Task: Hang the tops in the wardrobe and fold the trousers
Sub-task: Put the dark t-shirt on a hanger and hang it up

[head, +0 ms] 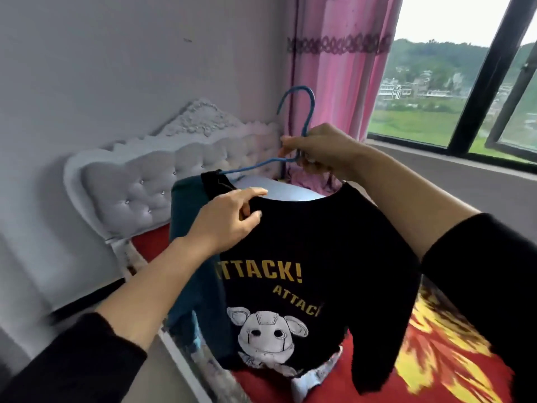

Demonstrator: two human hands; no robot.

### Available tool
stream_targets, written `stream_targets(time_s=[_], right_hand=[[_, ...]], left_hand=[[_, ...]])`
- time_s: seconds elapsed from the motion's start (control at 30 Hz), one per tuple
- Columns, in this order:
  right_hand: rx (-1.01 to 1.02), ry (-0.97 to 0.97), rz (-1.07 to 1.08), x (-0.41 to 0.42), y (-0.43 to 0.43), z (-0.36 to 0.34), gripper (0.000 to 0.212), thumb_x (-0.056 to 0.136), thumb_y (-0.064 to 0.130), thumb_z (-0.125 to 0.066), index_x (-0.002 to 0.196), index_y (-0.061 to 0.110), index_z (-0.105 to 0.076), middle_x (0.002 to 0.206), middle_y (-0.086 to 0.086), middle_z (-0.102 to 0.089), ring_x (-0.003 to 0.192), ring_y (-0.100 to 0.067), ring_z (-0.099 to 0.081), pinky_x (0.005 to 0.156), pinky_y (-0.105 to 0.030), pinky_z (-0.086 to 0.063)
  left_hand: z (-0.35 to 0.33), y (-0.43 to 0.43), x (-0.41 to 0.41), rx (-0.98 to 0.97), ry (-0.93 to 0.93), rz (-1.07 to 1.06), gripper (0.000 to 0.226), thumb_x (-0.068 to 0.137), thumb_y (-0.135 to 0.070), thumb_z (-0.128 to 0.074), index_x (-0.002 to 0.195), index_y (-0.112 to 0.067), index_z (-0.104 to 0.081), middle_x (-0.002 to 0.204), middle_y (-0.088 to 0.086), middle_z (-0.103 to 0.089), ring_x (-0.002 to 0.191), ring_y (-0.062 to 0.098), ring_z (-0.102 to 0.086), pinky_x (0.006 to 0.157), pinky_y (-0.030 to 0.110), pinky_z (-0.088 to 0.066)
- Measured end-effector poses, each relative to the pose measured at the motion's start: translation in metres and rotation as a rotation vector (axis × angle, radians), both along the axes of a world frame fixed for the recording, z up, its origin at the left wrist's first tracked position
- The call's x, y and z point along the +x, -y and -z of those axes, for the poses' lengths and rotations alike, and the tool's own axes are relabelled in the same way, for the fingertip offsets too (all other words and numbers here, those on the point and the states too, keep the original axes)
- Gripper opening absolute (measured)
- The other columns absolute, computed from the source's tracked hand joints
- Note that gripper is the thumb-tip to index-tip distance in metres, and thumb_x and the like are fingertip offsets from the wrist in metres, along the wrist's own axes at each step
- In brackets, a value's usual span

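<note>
A black top (pixel 313 257) with yellow "ATTACK!" lettering and a white mouse-like print hangs in the air on a blue wire hanger (pixel 302 117). My right hand (pixel 316 152) grips the hanger at the base of its hook, above the neckline. My left hand (pixel 229 216) pinches the top's left shoulder near the collar. The hanger's left arm sticks out of the neck opening; its right arm is hidden by my right hand. Behind the top, a dark teal garment (pixel 189 257) hangs or lies partly hidden. The wardrobe is out of view.
A bed with a red and yellow patterned cover (pixel 436 344) lies below the top, with a white tufted headboard (pixel 151 181) against the wall. A pale garment (pixel 308 379) lies on the bed. Pink curtain (pixel 340 68) and a window (pixel 436 97) stand at the back right.
</note>
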State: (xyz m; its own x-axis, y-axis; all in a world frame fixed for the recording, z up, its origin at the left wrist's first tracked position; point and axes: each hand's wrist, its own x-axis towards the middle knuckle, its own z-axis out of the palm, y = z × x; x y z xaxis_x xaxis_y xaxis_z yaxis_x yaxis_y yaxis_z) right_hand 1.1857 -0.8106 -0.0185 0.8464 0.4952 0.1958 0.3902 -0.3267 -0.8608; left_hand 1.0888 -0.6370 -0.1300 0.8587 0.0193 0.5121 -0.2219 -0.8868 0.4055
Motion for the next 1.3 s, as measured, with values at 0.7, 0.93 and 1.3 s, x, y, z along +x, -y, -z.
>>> stream_targets(time_s=[0.7, 0.93, 1.3], right_hand=[[-0.062, -0.065, -0.522, -0.195, -0.387, 0.008, 0.022, 0.1, 0.023, -0.049, 0.087, 0.012, -0.063, 0.069, -0.008, -0.051, 0.054, -0.015, -0.045, 0.046, -0.021, -0.041], [-0.041, -0.056, -0.656, -0.241, -0.489, 0.007, 0.024, 0.098, 0.021, -0.05, 0.081, 0.011, -0.063, 0.066, -0.009, -0.052, 0.054, -0.017, -0.045, 0.046, -0.022, -0.042], [0.066, -0.087, -0.717, -0.28, -0.637, -0.014, 0.024, 0.097, 0.023, -0.054, 0.095, 0.001, -0.062, 0.061, -0.013, -0.064, 0.043, -0.015, -0.062, 0.044, -0.021, -0.05]], left_hand=[[0.021, -0.256, -0.226, -0.541, -0.273, -0.02, 0.014, 0.091, -0.025, -0.063, 0.097, -0.015, -0.071, 0.085, -0.011, -0.07, 0.081, 0.002, -0.066, 0.074, 0.015, -0.047], [0.019, -0.356, -0.298, -0.522, -0.378, -0.169, 0.011, 0.094, -0.023, -0.059, 0.093, -0.027, -0.07, 0.084, -0.02, -0.069, 0.08, -0.008, -0.062, 0.073, 0.012, -0.044], [-0.001, -0.549, -0.328, -0.638, -0.067, -0.717, 0.083, 0.088, -0.02, -0.064, 0.15, -0.028, -0.008, 0.154, 0.003, -0.023, 0.137, 0.018, -0.028, 0.103, 0.028, -0.028]])
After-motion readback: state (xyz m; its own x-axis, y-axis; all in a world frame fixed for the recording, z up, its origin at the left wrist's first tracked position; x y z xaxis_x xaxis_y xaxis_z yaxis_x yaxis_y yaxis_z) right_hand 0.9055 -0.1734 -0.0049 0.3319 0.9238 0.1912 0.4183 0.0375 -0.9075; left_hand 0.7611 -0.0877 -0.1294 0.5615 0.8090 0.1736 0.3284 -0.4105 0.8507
